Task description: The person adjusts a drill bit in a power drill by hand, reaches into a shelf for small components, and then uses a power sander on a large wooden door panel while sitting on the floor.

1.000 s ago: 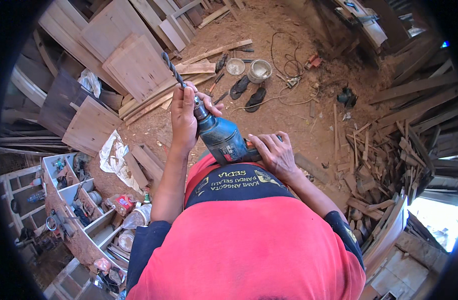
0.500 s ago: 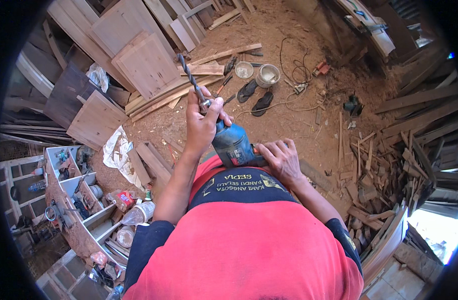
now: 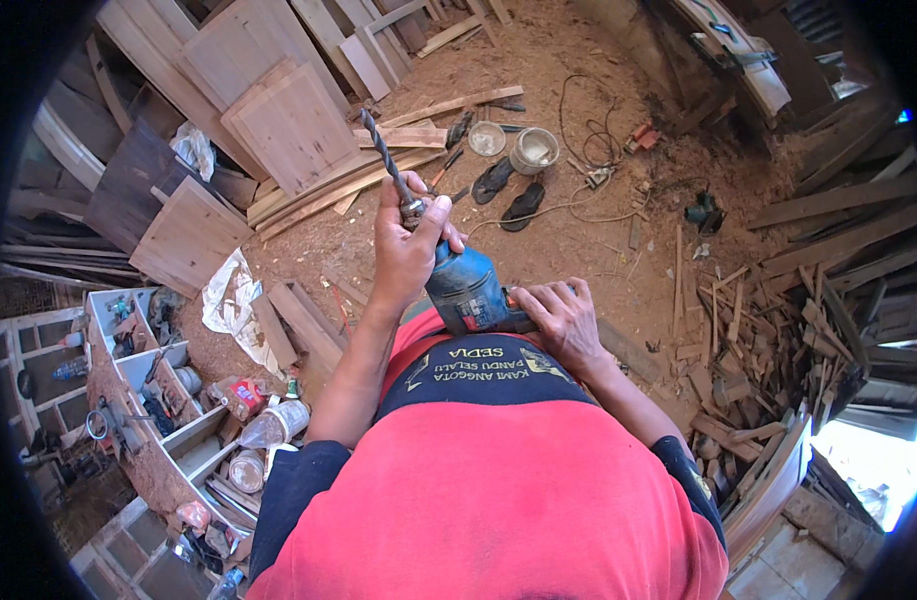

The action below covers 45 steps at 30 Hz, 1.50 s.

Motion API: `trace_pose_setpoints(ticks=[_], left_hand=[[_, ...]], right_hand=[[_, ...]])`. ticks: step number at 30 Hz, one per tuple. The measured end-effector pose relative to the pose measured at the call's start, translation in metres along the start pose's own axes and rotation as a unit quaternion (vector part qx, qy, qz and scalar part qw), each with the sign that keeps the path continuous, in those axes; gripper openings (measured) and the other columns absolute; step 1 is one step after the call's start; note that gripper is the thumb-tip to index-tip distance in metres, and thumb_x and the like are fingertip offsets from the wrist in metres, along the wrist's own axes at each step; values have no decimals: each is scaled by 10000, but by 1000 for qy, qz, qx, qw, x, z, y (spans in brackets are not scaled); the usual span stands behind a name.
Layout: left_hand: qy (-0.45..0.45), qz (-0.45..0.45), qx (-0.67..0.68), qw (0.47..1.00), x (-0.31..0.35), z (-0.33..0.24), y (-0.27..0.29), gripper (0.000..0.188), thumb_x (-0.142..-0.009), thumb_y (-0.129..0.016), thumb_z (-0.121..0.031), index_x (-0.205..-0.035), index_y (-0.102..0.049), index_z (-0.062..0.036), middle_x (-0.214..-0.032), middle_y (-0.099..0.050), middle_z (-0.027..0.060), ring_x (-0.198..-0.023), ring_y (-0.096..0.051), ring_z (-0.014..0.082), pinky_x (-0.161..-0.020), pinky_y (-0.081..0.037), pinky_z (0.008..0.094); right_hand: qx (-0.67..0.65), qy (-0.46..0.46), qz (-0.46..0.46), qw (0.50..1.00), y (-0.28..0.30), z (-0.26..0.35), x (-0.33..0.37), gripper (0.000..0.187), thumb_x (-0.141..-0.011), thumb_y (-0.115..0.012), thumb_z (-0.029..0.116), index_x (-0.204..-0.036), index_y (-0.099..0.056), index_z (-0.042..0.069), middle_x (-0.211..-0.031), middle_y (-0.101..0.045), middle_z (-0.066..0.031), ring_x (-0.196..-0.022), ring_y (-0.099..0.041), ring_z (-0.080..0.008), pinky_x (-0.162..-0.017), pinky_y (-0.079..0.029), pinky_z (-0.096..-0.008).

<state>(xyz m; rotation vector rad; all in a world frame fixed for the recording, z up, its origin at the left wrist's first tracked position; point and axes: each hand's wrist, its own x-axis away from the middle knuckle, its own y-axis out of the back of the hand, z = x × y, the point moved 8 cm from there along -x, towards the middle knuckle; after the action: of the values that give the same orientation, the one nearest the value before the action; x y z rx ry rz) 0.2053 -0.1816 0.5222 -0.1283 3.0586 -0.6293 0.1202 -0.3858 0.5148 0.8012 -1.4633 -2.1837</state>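
A blue power drill (image 3: 466, 290) is held against the front of my red and dark shirt, its nose angled up and away to the left. From its chuck (image 3: 413, 209) sticks a long dark twist drill bit (image 3: 382, 147). My left hand (image 3: 407, 240) is closed round the chuck, thumb and fingers at the base of the bit. The fingers of my right hand (image 3: 562, 320) wrap the drill's handle at the right; the palm side and the trigger are hidden.
Wooden panels (image 3: 291, 130) and planks lean and lie at the far left. Sandals (image 3: 524, 204), a bucket (image 3: 535, 150) and cords rest on the sawdust-strewn floor. Scrap wood (image 3: 724, 380) is heaped at the right. A divided white shelf box (image 3: 184, 440) with jars and tools stands at the left.
Almost nothing differs. Both hands keep their grip on the drill, and the surroundings shift very slightly in the view.
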Motion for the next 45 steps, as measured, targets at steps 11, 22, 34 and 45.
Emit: trace_pose_setpoints(ticks=[11, 22, 34, 45], left_hand=[[4, 13, 4, 1000, -1, -3, -1, 228, -999, -577, -51, -1142, -414, -122, -660, -543, 4, -565, -618, 123, -619, -584, 337], [18, 12, 92, 996, -9, -1, 9, 350, -1074, -443, -432, -1076, -508, -89, -882, -660, 134, -689, -703, 239, -625, -598, 374], [17, -23, 99, 995, -11, 0, 18, 325, -1086, -407, -359, -1088, -512, -52, -878, -691, 189, -758, -740, 306, -674, -628, 401], [5, -39, 29, 999, -16, 11, 32, 302, -1092, -383, -376, -1108, -456, -83, -773, -608, 113, -673, -686, 261, -674, -606, 401]], right_hand=[[11, 0, -9, 1000, -2, 0, 0, 620, -738, -756, 369, -1298, -614, 143, -1068, -680, -10, -966, -641, -207, -916, -416, -480], [11, -11, -19, 1000, -2, 1, -4, 629, -736, -752, 353, -1309, -612, 137, -1064, -674, -19, -978, -637, -209, -908, -414, -477], [34, 16, -14, 999, 2, 5, -11, 596, -827, -700, 303, -1403, -556, 243, -990, -658, -13, -925, -632, -205, -888, -420, -487], [33, -30, 61, 997, -11, -2, -22, 470, -883, -599, 135, -1340, -542, 230, -967, -618, -34, -954, -642, -220, -1037, -349, -558]])
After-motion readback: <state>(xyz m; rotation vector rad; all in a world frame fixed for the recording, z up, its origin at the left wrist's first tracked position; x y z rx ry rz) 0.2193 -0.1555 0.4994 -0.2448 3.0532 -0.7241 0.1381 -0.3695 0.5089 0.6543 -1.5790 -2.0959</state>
